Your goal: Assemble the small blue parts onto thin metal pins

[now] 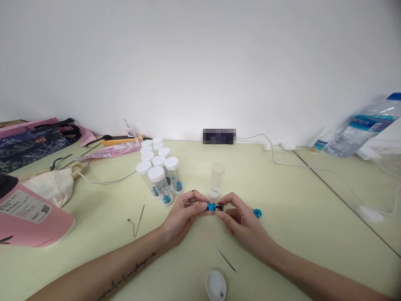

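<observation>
My left hand [184, 212] pinches a small shiny blue metal part [211, 206] between thumb and fingers. A thin bent wire [185, 201] with a dark tip shows by its fingers. My right hand [239, 213] closes on a short black cylindrical piece [220, 207] that lines up with the blue part's right end; whether the two are joined I cannot tell. Another blue metal piece [257, 213] lies just beyond my right knuckles. Behind the hands a clear tube [217, 179] stands without a lid. Nearer me are an L-shaped hex key [228, 260] and an upturned white cap [216, 285].
Several white-capped clear tubes [158, 175] with blue parts inside stand left of centre. A bent metal rod [138, 223] lies in front of them. A pink cup [34, 215] is at the left edge, a water bottle [360, 129] at the right. White cables [300, 166] cross the table.
</observation>
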